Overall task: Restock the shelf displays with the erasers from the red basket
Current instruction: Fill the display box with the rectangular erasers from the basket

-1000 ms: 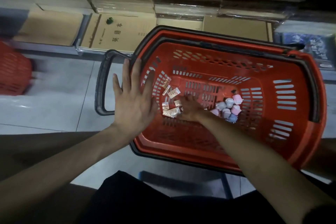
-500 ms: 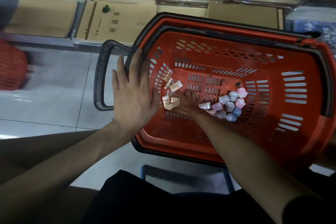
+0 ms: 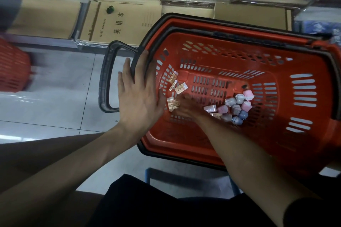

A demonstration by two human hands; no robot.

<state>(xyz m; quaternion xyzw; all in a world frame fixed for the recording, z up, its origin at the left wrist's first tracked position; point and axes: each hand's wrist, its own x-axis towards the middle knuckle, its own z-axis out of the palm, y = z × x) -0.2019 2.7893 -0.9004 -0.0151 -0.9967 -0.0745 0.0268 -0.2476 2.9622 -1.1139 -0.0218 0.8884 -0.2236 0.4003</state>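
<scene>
Floor tiles (image 3: 55, 101) are lying under red basket (image 3: 175, 140). L grip (image 3: 140, 96) is resting flat, fingers straight, on basket rim. R grip (image 3: 186, 107) is sitting on erasers (image 3: 181, 87) inside basket; can't tell if holding any.

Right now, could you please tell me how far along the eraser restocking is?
Done: nothing I can see; no shelf display is in view. In hand: the left hand lies flat on the rim of the red basket while the right hand reaches among the wrapped erasers on its floor; whether it grips any is unclear. Left: those and the pastel erasers all need shelving.
</scene>
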